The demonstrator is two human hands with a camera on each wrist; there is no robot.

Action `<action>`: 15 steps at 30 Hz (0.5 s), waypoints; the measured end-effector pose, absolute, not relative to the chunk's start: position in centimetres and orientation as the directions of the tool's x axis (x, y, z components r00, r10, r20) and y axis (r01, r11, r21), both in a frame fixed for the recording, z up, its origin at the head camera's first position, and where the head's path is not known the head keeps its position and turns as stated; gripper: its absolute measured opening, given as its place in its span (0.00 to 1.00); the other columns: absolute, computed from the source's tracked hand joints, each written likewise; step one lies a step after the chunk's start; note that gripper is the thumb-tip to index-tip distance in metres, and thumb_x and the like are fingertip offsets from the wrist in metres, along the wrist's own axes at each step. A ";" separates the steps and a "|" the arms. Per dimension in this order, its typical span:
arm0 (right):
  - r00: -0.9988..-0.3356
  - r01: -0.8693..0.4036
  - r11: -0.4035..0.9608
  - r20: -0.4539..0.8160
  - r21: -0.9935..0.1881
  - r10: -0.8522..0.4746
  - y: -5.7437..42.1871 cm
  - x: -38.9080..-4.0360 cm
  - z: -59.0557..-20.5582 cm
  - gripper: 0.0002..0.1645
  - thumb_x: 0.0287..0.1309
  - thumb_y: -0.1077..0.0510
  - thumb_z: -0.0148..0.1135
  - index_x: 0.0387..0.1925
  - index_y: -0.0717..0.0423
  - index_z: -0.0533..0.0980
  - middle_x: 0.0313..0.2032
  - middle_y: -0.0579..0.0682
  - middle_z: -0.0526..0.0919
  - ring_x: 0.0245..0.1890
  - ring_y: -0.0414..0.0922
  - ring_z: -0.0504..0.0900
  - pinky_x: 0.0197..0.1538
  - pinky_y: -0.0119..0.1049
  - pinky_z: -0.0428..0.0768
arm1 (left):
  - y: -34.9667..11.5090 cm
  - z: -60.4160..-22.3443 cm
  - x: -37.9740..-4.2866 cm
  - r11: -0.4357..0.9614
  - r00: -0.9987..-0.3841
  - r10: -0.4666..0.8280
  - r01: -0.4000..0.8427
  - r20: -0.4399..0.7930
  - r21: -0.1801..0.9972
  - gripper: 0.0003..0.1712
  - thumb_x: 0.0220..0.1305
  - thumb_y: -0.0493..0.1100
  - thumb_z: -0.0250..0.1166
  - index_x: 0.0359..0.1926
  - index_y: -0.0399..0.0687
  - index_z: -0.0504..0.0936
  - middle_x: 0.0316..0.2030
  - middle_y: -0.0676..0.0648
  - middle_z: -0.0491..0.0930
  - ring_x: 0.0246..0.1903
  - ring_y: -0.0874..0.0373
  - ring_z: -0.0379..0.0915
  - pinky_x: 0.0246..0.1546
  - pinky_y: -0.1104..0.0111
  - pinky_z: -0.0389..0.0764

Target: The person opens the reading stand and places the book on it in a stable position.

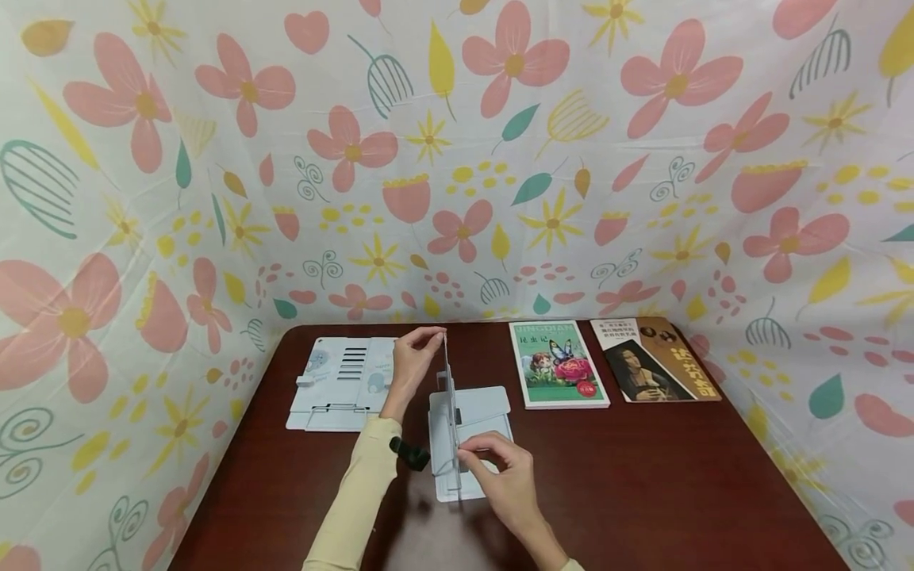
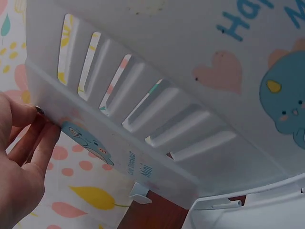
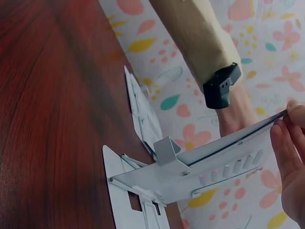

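A white metal book stand [image 1: 485, 404] sits mid-table, its slotted back panel [image 2: 143, 114] raised upright from the flat base [image 3: 121, 191]. Blue dinosaur drawings and a pink heart decorate that panel. My left hand [image 1: 412, 365] pinches the panel's upper far corner between thumb and fingers; the left wrist view shows this hand [image 2: 26, 148] at the panel's edge. Nearer to me, my right hand [image 1: 505, 480] pinches the panel's near side edge with thumb and fingertips. In the right wrist view, this hand [image 3: 293, 162] grips the panel's edge, with the left forearm behind it.
A second white book stand [image 1: 324, 369] lies folded flat on the table [image 1: 607, 484] at the left. Two books lie at the back right: a green-covered one [image 1: 535, 349] and a brown-and-white one [image 1: 689, 373]. Flower-printed cloth walls [image 1: 443, 277] border the table.
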State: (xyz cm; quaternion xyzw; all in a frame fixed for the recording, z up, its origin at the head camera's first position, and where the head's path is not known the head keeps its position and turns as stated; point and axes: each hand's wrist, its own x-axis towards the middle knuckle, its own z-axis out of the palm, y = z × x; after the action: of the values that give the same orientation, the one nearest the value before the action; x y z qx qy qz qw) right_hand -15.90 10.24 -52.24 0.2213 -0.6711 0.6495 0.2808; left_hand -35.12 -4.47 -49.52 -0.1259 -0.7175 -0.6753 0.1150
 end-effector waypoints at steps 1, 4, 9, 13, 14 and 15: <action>-0.741 -0.666 0.065 0.669 -0.744 0.067 10.1 -15.9 -52.3 0.09 0.54 0.73 0.71 0.35 0.59 0.85 0.30 0.60 0.85 0.34 0.39 0.85 0.40 0.32 0.86 | -4.4 -49.5 -35.1 0.067 -0.941 0.023 0.339 0.338 0.938 0.12 0.68 0.42 0.68 0.47 0.40 0.89 0.44 0.44 0.89 0.39 0.66 0.82 0.40 0.75 0.82; -0.740 -0.665 0.074 0.669 -0.743 0.073 10.0 -16.0 -52.4 0.10 0.53 0.73 0.72 0.34 0.58 0.85 0.30 0.60 0.86 0.33 0.40 0.85 0.40 0.32 0.86 | -4.4 -49.5 -35.0 0.085 -0.942 0.010 0.335 0.335 0.939 0.12 0.69 0.42 0.68 0.47 0.39 0.89 0.44 0.44 0.89 0.39 0.66 0.80 0.39 0.76 0.81; -0.722 -0.684 0.079 0.689 -0.725 0.072 9.9 -15.9 -52.3 0.12 0.51 0.76 0.71 0.35 0.59 0.84 0.30 0.59 0.86 0.34 0.40 0.86 0.40 0.30 0.86 | -4.1 -49.0 -34.3 0.080 -0.952 0.013 0.305 0.305 0.949 0.11 0.68 0.44 0.68 0.47 0.46 0.89 0.45 0.44 0.88 0.42 0.62 0.82 0.43 0.73 0.81; -0.704 -0.708 0.085 0.710 -0.701 -0.019 10.8 -16.2 -52.2 0.16 0.50 0.80 0.69 0.37 0.60 0.84 0.32 0.58 0.87 0.36 0.40 0.86 0.41 0.31 0.86 | -4.0 -48.8 -33.8 0.123 -0.958 0.033 0.287 0.285 0.950 0.12 0.67 0.47 0.69 0.49 0.51 0.88 0.47 0.47 0.87 0.45 0.57 0.82 0.44 0.71 0.81; -0.709 -0.705 0.103 0.704 -0.702 -0.053 11.3 -16.5 -52.2 0.17 0.50 0.80 0.69 0.38 0.59 0.84 0.33 0.57 0.87 0.36 0.38 0.86 0.42 0.31 0.86 | -4.0 -48.8 -33.8 0.131 -0.958 0.034 0.287 0.285 0.949 0.12 0.67 0.47 0.69 0.49 0.51 0.87 0.47 0.47 0.87 0.46 0.57 0.82 0.44 0.71 0.81; -0.717 -0.697 0.127 0.692 -0.706 -0.086 12.0 -16.9 -52.1 0.17 0.51 0.79 0.69 0.39 0.58 0.84 0.34 0.56 0.88 0.37 0.38 0.86 0.42 0.32 0.86 | -4.0 -48.8 -33.8 0.134 -0.958 0.033 0.286 0.284 0.949 0.12 0.66 0.47 0.69 0.49 0.52 0.87 0.47 0.48 0.87 0.46 0.56 0.83 0.44 0.70 0.82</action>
State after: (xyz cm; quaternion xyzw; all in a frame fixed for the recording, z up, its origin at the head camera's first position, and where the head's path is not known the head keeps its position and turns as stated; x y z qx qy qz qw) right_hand -16.94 12.02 -52.14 0.2772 -0.7062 0.5996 0.2547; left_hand -33.82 -4.00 -48.76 -0.1067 -0.7466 -0.6494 0.0975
